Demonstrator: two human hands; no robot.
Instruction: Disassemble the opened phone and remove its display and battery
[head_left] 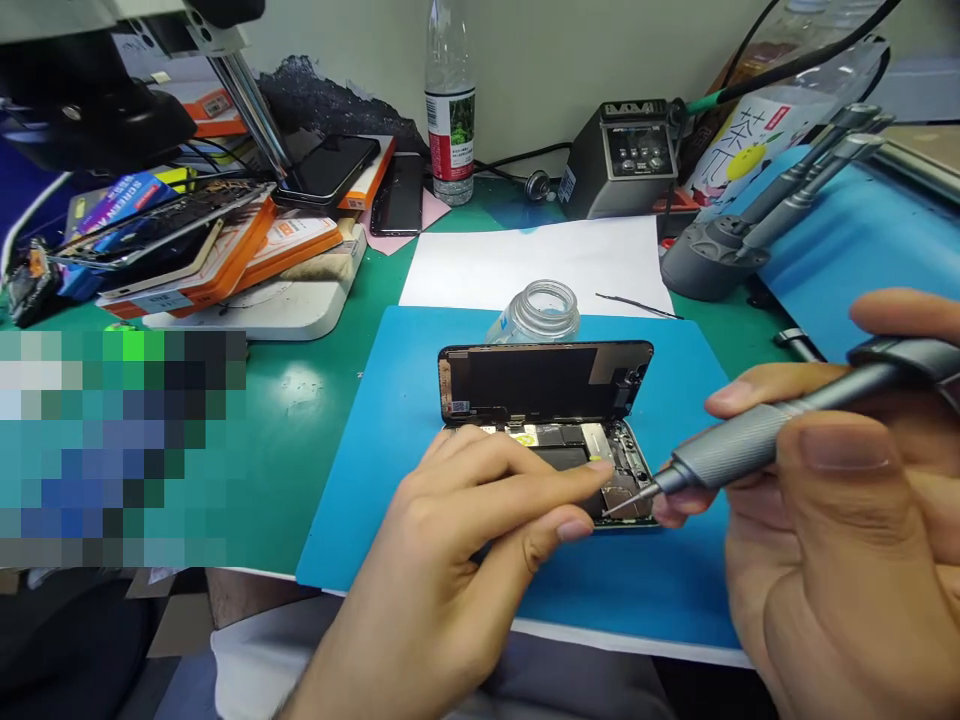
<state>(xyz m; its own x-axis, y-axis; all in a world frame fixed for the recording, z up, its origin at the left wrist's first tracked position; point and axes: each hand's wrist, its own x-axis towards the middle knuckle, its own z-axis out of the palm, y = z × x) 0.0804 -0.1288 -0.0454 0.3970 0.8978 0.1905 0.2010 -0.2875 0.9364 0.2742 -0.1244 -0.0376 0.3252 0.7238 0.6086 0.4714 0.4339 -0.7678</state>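
An opened smartphone point(615, 490) lies on a blue mat, its inner parts bare. Its screen point(525, 385) is tipped up at the back, leaning by a clear glass jar. My left hand point(465, 540) holds the phone at its near left side, the index finger over the inside and the thumb by the near edge. It hides much of the phone's left half. A grey metal precision screwdriver point(757, 440) is gripped in my right hand point(847, 500). Its thin tip points left and down at the phone's near right part, close to my left fingertips; whether it touches is unclear.
The jar point(544, 310) stands behind the phone on the blue mat point(360, 480). Orange boxes point(292, 250) and phones are piled at the left under a metal stand. A water bottle point(450, 120), a soldering station point(622, 160) and a screwdriver holder point(709, 260) stand behind.
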